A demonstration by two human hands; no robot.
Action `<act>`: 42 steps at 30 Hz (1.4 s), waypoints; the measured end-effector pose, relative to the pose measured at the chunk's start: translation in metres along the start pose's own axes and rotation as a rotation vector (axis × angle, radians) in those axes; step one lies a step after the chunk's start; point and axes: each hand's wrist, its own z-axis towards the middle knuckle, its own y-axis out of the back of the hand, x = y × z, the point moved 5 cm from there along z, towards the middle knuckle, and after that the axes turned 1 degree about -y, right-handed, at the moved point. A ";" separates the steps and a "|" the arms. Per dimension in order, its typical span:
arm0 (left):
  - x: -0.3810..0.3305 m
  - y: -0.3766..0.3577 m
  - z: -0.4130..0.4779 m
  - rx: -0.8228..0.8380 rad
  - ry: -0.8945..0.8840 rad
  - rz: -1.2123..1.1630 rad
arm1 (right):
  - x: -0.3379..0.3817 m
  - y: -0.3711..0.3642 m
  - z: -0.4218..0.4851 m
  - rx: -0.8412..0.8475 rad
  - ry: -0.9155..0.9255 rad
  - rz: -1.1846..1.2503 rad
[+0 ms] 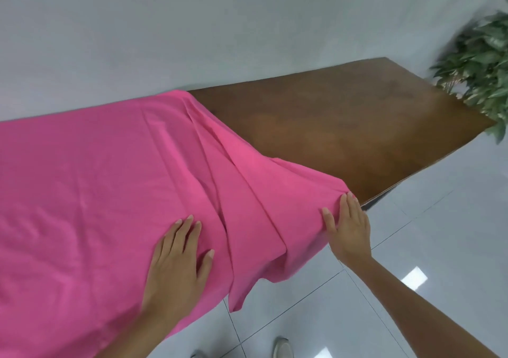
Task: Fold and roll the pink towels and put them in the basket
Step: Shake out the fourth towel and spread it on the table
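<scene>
Palm-down, my left hand (176, 258) pins the pink towel (96, 179). My right hand (349, 231), fingers straight, presses its corner at the table (343, 115) front edge. Smoothing now; folding needs it flat.

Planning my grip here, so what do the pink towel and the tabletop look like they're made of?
Pink towel: thin, soft woven cloth, matte; it drapes and creases in sharp folds. Tabletop: likely wood or wood veneer, brown, smooth, with a dull sheen.
</scene>
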 end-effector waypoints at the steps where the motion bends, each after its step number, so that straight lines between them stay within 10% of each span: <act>1: 0.001 -0.001 0.000 0.000 0.004 0.001 | -0.004 0.002 0.011 0.014 0.019 -0.021; 27: -0.003 0.002 0.001 -0.008 0.088 -0.022 | -0.082 0.028 0.243 0.291 0.267 -0.293; 42: -0.004 0.001 0.001 -0.005 0.095 0.004 | -0.127 0.026 0.158 0.128 0.287 -0.165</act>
